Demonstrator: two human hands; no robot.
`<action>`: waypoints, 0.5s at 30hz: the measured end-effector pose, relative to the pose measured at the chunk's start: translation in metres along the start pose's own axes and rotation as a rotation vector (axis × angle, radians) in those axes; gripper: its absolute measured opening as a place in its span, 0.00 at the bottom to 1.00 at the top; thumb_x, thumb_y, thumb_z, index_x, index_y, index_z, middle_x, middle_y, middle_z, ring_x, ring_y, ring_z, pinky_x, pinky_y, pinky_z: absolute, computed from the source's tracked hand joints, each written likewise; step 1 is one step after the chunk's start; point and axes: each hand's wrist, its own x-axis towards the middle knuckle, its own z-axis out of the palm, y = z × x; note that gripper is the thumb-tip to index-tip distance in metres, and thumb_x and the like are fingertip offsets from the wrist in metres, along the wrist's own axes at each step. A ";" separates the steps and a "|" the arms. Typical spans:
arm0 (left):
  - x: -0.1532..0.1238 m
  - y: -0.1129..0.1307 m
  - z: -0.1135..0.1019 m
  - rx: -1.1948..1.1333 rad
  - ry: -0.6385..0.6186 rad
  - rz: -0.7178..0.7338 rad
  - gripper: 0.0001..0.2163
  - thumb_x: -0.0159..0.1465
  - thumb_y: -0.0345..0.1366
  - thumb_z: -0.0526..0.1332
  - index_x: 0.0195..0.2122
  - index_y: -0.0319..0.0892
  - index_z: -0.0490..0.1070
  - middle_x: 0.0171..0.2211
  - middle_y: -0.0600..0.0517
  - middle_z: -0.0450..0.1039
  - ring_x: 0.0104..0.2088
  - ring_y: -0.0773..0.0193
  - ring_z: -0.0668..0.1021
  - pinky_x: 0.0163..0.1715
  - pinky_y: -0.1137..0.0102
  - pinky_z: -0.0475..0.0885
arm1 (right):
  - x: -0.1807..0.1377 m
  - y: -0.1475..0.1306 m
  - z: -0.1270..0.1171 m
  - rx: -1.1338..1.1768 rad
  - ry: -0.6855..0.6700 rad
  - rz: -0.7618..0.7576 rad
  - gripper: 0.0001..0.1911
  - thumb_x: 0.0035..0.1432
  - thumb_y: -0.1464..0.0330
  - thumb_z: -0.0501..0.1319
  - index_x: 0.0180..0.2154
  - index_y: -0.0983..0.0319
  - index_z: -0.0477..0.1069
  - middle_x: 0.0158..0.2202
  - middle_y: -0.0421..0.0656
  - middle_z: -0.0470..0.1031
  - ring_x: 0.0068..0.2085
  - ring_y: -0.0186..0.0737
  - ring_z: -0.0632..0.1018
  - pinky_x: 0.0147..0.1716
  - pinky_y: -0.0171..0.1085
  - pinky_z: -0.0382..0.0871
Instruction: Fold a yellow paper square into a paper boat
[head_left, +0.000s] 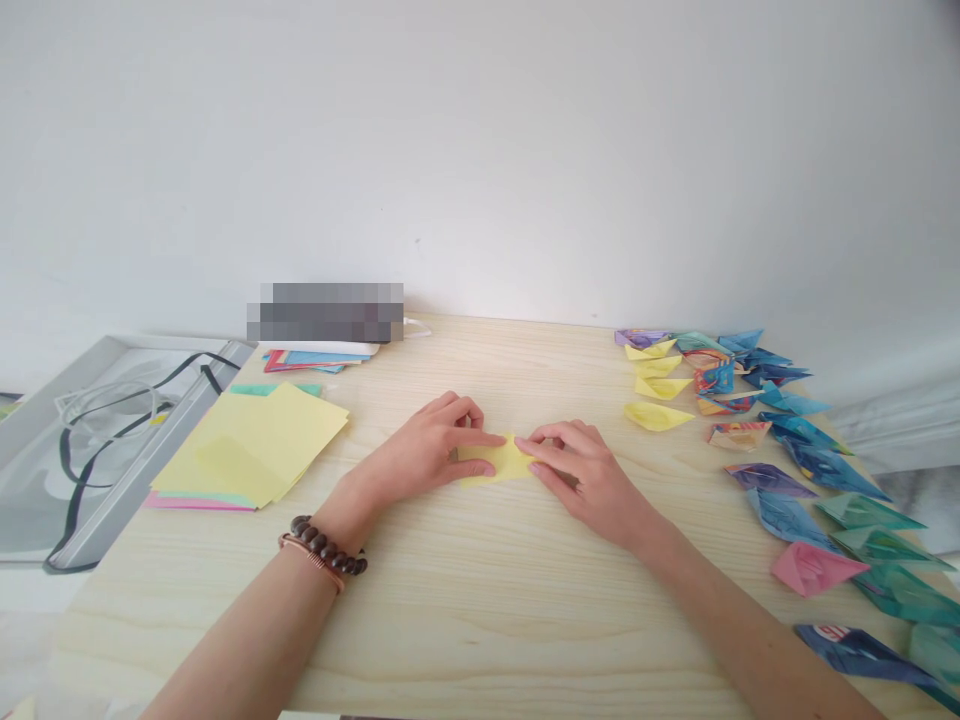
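A small folded piece of yellow paper (501,461) lies flat on the light wooden table (465,620), near its middle. My left hand (427,450) presses on its left part, fingers curled and fingertips pinching the fold. From the other side my right hand (581,470) holds down its right end, fingers bent and pressed on the paper. A dark bead bracelet (326,545) circles my left wrist.
A stack of yellow and coloured paper sheets (251,450) lies at the left. More coloured sheets (315,358) sit at the back. Several folded paper boats (780,440), yellow, blue, teal and pink, line the right side. A grey tray with cords (97,440) stands off the left edge.
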 end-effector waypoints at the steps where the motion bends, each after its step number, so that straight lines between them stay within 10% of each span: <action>1: 0.000 0.000 0.000 0.001 -0.006 0.003 0.14 0.60 0.44 0.58 0.46 0.48 0.71 0.37 0.49 0.65 0.39 0.62 0.66 0.42 0.67 0.64 | -0.001 -0.001 0.000 -0.006 -0.005 -0.003 0.18 0.59 0.71 0.53 0.50 0.55 0.67 0.43 0.45 0.71 0.41 0.40 0.71 0.44 0.44 0.63; 15: 0.001 0.002 -0.004 0.031 -0.052 0.071 0.13 0.63 0.39 0.55 0.48 0.47 0.69 0.40 0.48 0.65 0.42 0.60 0.65 0.45 0.65 0.63 | -0.002 -0.003 -0.001 -0.003 -0.015 -0.077 0.18 0.59 0.73 0.53 0.49 0.54 0.69 0.44 0.45 0.70 0.43 0.39 0.70 0.43 0.43 0.63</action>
